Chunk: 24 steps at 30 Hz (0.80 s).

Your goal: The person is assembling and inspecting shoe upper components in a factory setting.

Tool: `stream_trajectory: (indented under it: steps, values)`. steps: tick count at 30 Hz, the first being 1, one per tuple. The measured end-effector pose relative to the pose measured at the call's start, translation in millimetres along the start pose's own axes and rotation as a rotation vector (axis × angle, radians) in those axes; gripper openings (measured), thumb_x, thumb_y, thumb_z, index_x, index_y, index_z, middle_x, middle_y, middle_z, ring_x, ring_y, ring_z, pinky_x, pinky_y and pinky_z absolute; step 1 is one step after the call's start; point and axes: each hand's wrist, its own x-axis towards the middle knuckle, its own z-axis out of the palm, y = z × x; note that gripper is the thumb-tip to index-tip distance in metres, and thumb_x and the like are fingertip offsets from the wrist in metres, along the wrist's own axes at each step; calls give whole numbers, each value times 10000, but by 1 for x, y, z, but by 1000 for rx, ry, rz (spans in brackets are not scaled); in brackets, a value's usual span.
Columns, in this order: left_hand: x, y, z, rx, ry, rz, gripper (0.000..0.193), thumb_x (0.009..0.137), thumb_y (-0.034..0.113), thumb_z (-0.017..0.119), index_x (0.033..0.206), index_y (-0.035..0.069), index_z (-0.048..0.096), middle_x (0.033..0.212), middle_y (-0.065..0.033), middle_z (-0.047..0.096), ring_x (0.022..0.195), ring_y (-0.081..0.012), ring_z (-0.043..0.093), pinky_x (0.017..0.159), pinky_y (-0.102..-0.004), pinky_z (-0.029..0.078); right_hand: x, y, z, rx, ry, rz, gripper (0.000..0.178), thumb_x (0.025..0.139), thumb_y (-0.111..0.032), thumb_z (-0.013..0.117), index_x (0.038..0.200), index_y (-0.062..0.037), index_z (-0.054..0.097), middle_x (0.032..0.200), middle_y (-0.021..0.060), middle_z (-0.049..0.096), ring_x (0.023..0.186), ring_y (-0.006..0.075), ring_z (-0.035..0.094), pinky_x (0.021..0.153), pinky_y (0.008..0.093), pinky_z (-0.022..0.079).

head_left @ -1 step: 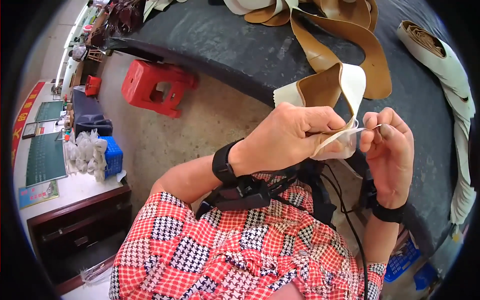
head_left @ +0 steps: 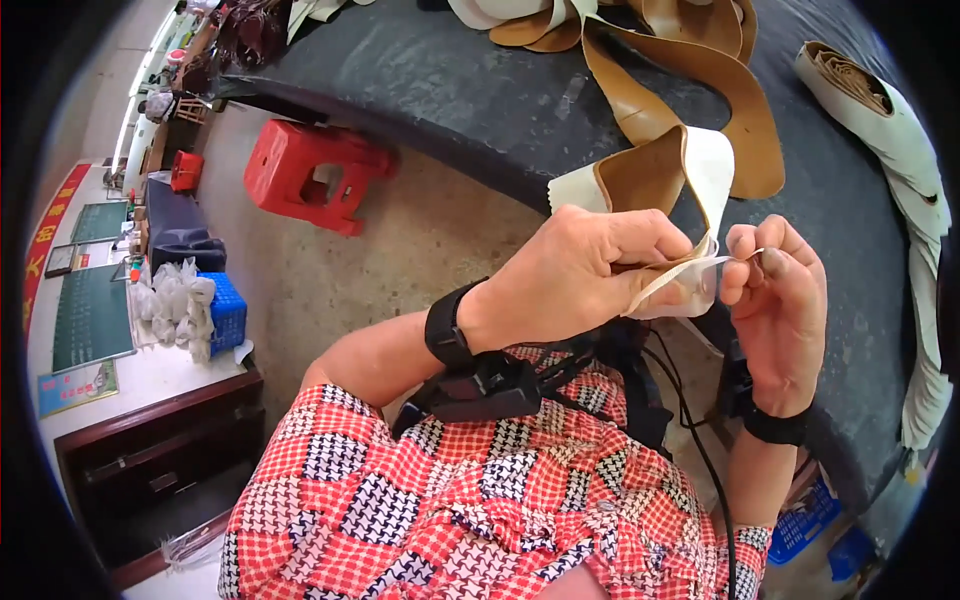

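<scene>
Brown strip (head_left: 642,180) is pinched by left grip (head_left: 570,268), white ribbon (head_left: 712,262) by right grip (head_left: 785,300); banner (head_left: 52,225) bears writing.

Leather-like strip (head_left: 708,160) at two o'clock: smooth tan face, matt white face
Smooth plastic is seen on the stool (head_left: 275,170) at ten.

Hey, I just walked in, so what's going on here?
A person in a red checked garment is working with both hands. The left hand grips a brown-and-white strip, and the right hand pinches a thin white band stretched between the hands. More brown-and-white material lies on the dark table, including a coiled piece at the right.
</scene>
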Motion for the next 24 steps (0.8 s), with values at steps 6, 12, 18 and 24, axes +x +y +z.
stream_trajectory:
  steps: [6,12,18,24]
  values:
    - [-2,-2,-2,-72,49,-28,178,820,22,614,984,-25,566,810,-37,633,747,-38,556,645,-178,453,-11,-2,14,-92,-112,-29,98,817,-79,531,781,-21,460,848,146,585,696,176,616,620,268,514]
    - [-3,1,3,-24,46,-24,132,814,-7,606,941,-28,575,809,-45,635,745,-42,561,642,-182,459,-4,-4,5,-53,-72,-48,94,835,-89,517,815,-3,484,869,122,593,712,159,618,637,252,503]
    - [-2,1,19,-92,127,84,241,809,-8,610,1035,-14,529,841,-60,641,781,-68,583,677,-202,472,6,-1,-5,16,-40,7,79,850,-67,493,826,8,503,896,135,608,734,167,635,678,261,524]
    - [1,12,7,73,11,67,326,824,-6,582,1132,4,475,881,-53,624,832,-60,567,760,-209,446,17,2,-8,5,-102,48,87,856,-48,492,839,25,535,895,138,616,710,142,634,667,242,534]
